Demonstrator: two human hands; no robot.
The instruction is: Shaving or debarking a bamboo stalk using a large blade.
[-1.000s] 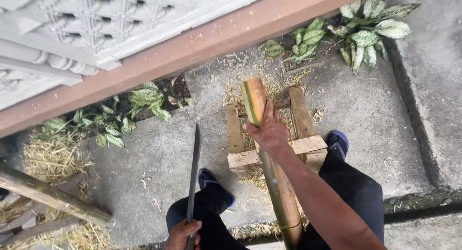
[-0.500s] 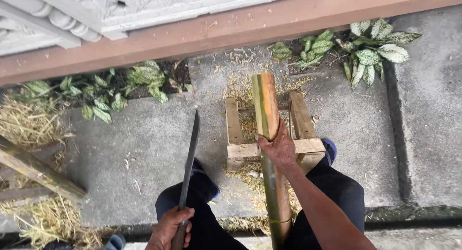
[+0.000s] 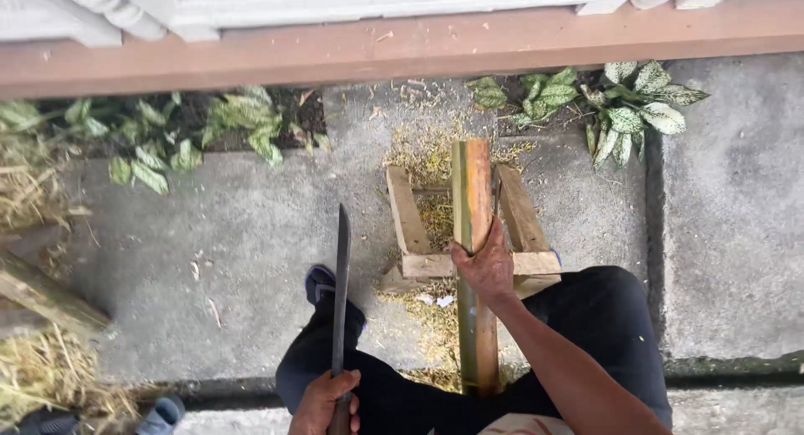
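Observation:
My right hand (image 3: 483, 266) grips a long split bamboo piece (image 3: 474, 192), green on one edge and brown along its cut face. The bamboo lies lengthwise over a small wooden stand (image 3: 410, 221) between my legs and reaches toward the wall. My left hand (image 3: 325, 401) is closed on the handle of a long dark machete (image 3: 341, 284). Its blade points away from me, raised over my left leg and apart from the bamboo. My left foot wears a blue sandal (image 3: 320, 280).
Bamboo shavings (image 3: 423, 146) litter the concrete around the stand. Leafy plants (image 3: 632, 104) grow along a reddish-brown ledge (image 3: 402, 46) at the far side. Dry straw and a thick pole (image 3: 46, 293) lie at the left. Another sandal (image 3: 159, 414) sits at the bottom left.
The view has tilted down and shifted, so the ledge now runs level. The machete has lifted slightly and moved closer to the bamboo. My right hand keeps its hold on the bamboo.

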